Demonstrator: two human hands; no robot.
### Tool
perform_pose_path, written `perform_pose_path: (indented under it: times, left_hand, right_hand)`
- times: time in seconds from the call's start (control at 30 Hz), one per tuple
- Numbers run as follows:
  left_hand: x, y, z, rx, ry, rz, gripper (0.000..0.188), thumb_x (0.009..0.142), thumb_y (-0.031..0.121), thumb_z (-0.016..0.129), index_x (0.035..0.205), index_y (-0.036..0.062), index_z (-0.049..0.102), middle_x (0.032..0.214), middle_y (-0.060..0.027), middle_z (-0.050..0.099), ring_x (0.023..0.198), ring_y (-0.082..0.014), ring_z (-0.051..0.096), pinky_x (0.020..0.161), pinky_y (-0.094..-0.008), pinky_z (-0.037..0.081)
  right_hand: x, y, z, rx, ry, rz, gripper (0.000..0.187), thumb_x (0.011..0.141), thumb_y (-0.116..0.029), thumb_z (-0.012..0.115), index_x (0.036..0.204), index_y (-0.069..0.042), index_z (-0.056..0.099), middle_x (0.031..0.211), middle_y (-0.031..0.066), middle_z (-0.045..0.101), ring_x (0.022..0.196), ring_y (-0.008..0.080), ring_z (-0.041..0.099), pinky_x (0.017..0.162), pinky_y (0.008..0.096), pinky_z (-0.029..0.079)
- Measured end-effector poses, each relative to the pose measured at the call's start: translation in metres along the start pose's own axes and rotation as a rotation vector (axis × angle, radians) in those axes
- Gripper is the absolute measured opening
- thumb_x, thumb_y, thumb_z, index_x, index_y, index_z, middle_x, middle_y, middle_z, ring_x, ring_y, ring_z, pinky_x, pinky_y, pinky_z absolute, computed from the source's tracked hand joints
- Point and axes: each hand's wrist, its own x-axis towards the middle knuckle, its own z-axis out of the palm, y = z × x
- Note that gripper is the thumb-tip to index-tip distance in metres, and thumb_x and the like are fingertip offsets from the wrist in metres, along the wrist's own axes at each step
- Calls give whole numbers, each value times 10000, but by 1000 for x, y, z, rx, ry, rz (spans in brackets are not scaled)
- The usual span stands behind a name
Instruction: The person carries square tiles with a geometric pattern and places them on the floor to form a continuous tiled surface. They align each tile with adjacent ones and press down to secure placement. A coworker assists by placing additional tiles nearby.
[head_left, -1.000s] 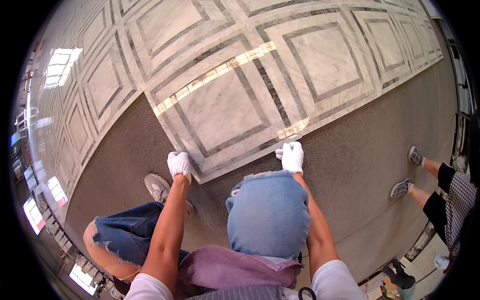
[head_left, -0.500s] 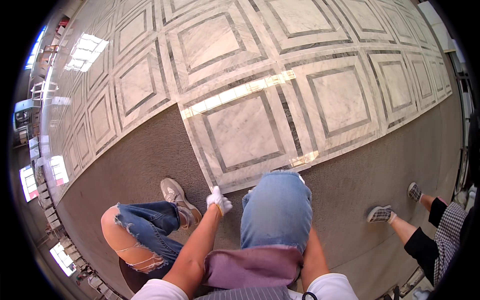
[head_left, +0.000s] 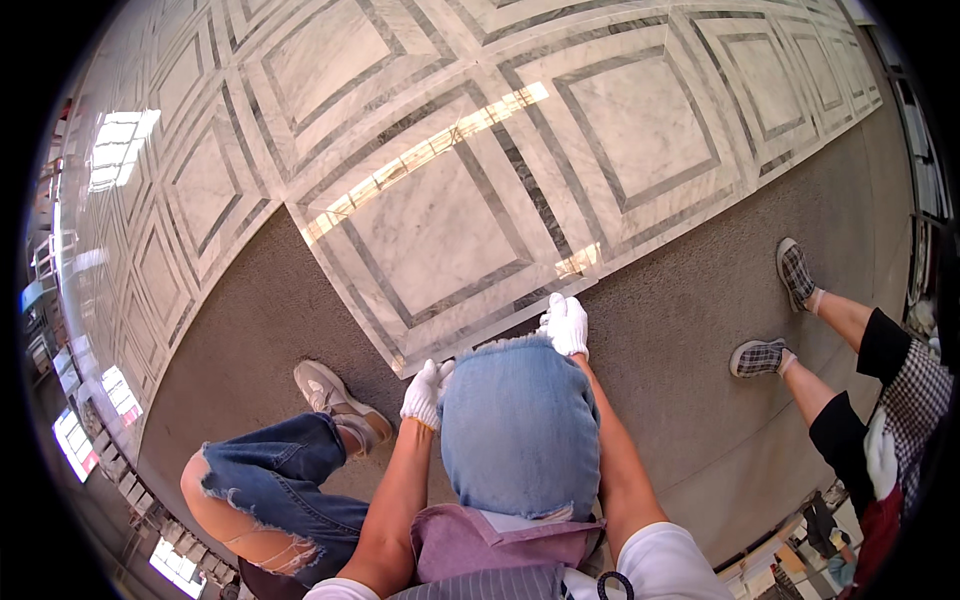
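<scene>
A large square marble tile (head_left: 430, 235), pale with a grey inlaid frame, lies flat in front of my knees at the near edge of the patterned floor. My left hand (head_left: 427, 393), in a white knit glove, is closed at the tile's near edge, just right of its left corner; its fingers are partly hidden by my denim-covered knee (head_left: 520, 425). Farther right along that edge, my right hand (head_left: 566, 324), in a matching glove, has its fingers bent against the tile near its right corner. The fingertips' undersides are hidden.
Matching marble panels (head_left: 640, 125) adjoin the tile behind and to the right. Rough grey floor (head_left: 660, 350) runs along their near side. At right stands another person, whose checked shoes (head_left: 760, 358) show. My left shoe (head_left: 345, 405) rests left of the tile.
My right hand has come out from behind my knee to the tile's near edge. My left hand has shifted right from the corner. The other person's feet have moved, and my view has shifted.
</scene>
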Motion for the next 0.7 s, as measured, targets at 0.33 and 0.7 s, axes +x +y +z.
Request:
perform_pose_path:
  times: [0.33,0.7]
  left_hand:
    - [5,-18,-33,641,-327,280,522,1049,313,343,1375,-88,269,1509,-258,280,1369,-418,336,1109,-508,357]
    - [15,11,-13,-67,49,-115,517,1049,356,336,1340,-65,407,1424,-209,441,1202,-319,516,1020,-446,432]
  right_hand:
    - [12,22,1,153,-25,9,306,981,-257,531,757,-70,440,572,42,498,451,116,476,402,281,390]
    - [12,-5,-2,-7,-81,-19,279,1001,-271,512,846,-39,498,624,42,536,475,110,500,418,282,425]
